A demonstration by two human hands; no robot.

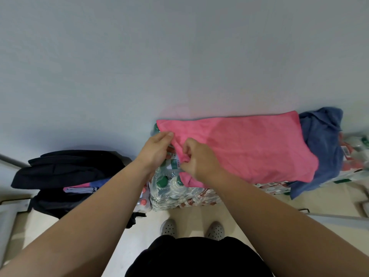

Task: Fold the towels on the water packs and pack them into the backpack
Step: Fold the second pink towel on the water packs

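Observation:
A pink towel [249, 144] lies spread over the shrink-wrapped water packs [175, 192] against the wall. My left hand [156, 147] pinches its left edge near the far corner. Just to the right, my right hand [196, 158] grips a bunched piece of the same edge. A crumpled blue towel [321, 144] lies on the packs to the right, partly under the pink one. The black backpack [65, 170] stands open on the floor at the left, with folded pink and blue cloth showing inside.
A pale wall rises directly behind the packs. More water packs [357, 154] extend to the right edge. My grey shoes [169, 226] stand on the light floor just before the packs. A metal rail [329, 215] runs along the floor at the right.

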